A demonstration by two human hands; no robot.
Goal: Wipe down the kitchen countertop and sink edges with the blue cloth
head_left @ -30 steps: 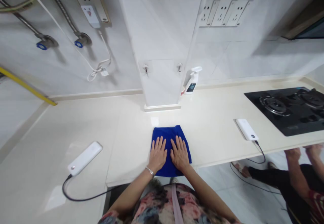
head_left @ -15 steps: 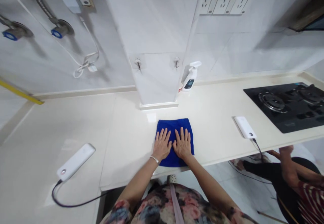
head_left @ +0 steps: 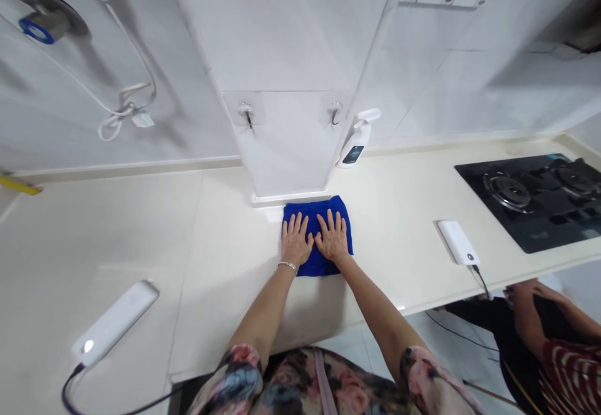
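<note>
A blue cloth (head_left: 319, 267) lies spread on the cream countertop (head_left: 235, 258), its far edge against the foot of the white pillar. Flat on the cloth's left part rests my left hand (head_left: 297, 240), fingers stretched and pointing away from me, a bracelet at the wrist. My right hand (head_left: 333, 237) presses flat on the right part, its fingers spread. The two thumbs are close together over the middle of the cloth. Both palms hide some of the fabric beneath them.
Behind the cloth stands the pillar (head_left: 286, 152) with two hooks. A white spray bottle (head_left: 355, 143) is beside it. White power banks with black cables lie left (head_left: 115, 324) and right (head_left: 457, 241). A black gas stove (head_left: 535, 196) is at right. Another person (head_left: 539, 327) sits below the counter.
Both hands have slid the blue cloth forward, away from me, up to the pillar's base. Its far right corner has bunched slightly. The view has shifted a little.
</note>
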